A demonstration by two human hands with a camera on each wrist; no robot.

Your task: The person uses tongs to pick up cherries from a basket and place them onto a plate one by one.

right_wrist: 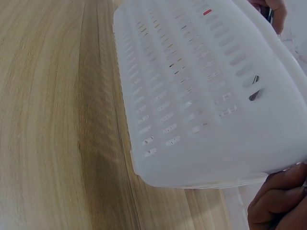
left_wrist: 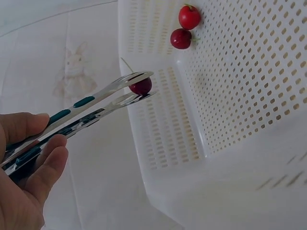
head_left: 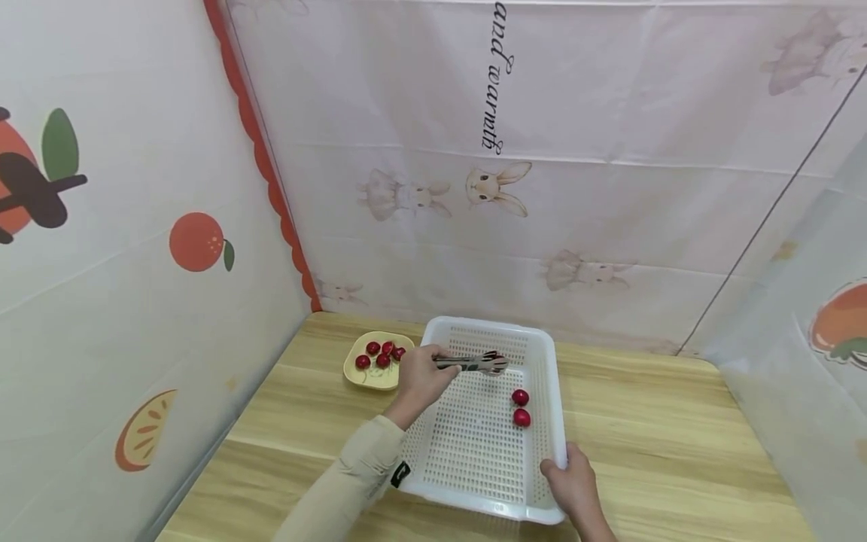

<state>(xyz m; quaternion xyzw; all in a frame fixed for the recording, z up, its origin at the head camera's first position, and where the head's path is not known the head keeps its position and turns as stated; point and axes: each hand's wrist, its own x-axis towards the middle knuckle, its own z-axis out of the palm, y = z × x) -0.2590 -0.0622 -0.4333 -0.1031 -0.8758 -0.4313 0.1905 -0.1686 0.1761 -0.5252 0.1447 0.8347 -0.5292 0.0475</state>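
Note:
My left hand (head_left: 423,380) grips a pair of metal tongs (head_left: 470,364) with teal inlays on the handles. Between the tong tips a dark red cherry (left_wrist: 141,86) with a thin stem is pinched, held over the far part of a white perforated plastic basket (head_left: 436,489). Two more cherries (head_left: 521,406) lie on the basket floor near its right wall. At the near right corner my right hand (head_left: 574,482) holds the basket's rim, thumb on the inner side; in the right wrist view its curled fingers (right_wrist: 278,199) show beside the rim.
Left of the basket, a small pale yellow dish (head_left: 372,382) carries several cherries (head_left: 382,360). Both stand on a wood-grain table (head_left: 650,436). Printed cloth walls (head_left: 433,113) enclose the table at the back and on both sides.

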